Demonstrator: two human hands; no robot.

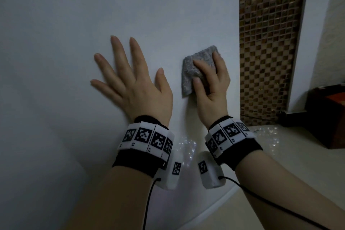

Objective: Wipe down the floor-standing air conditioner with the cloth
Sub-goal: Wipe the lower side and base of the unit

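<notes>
The white floor-standing air conditioner (78,15) fills the left and middle of the head view with its smooth front face. My left hand (134,84) lies flat on that face with fingers spread and straight. To its right, my right hand (211,84) grips a folded grey cloth (192,73) and holds it against the white surface near the unit's right edge. Fingers and thumb curl over the cloth's right side. Both wrists wear black bands with white marker tags and black cables.
A strip of brown mosaic tile (268,43) runs down the wall right of the unit. A dark wooden box (328,115) sits on the glossy pale floor (280,155) at the far right. The unit's curved base edge shows at the bottom.
</notes>
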